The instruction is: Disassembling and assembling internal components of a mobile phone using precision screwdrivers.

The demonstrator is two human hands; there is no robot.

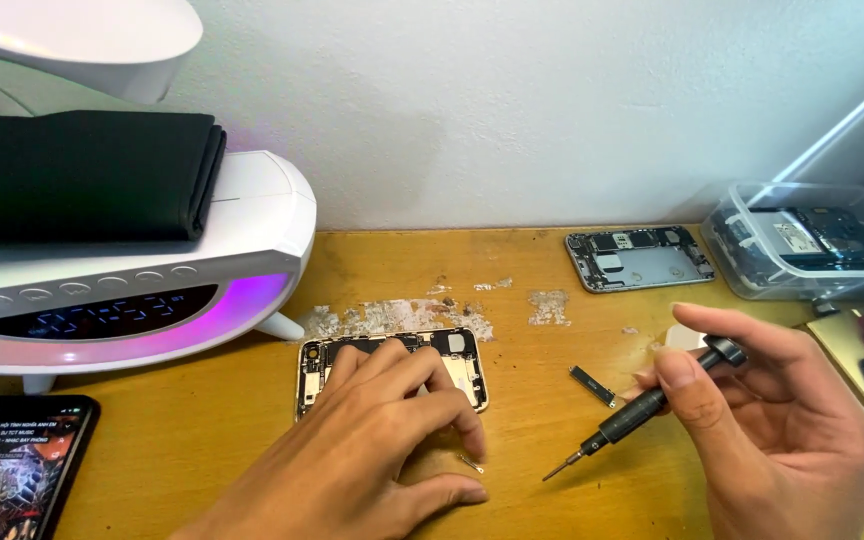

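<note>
My left hand lies flat over the opened phone shell in the middle of the wooden counter, palm down, fingers spread and pinning it rather than gripping it. The forefinger reaches past the shell's lower right corner toward a tiny metal part lying loose on the wood just beside the fingertip; I cannot tell whether the finger touches it. My right hand is closed around a small black precision screwdriver, held pen-fashion, its tip angled down and left and hanging just clear of the counter, near that loose piece.

To do this well, I judge that the left hand should keep steady downward pressure so the shell cannot skate on the worn, flaking patch of varnish behind it. The driver's tip wants to come in upright over the screw head, not slanted as it is now, or it may slip and mar the board. The loose part is easy to flick away, so I would move slowly around it. A small dark bracket lies between the hands. A second opened shell, a clear plastic box and a lit phone sit well apart.
</note>
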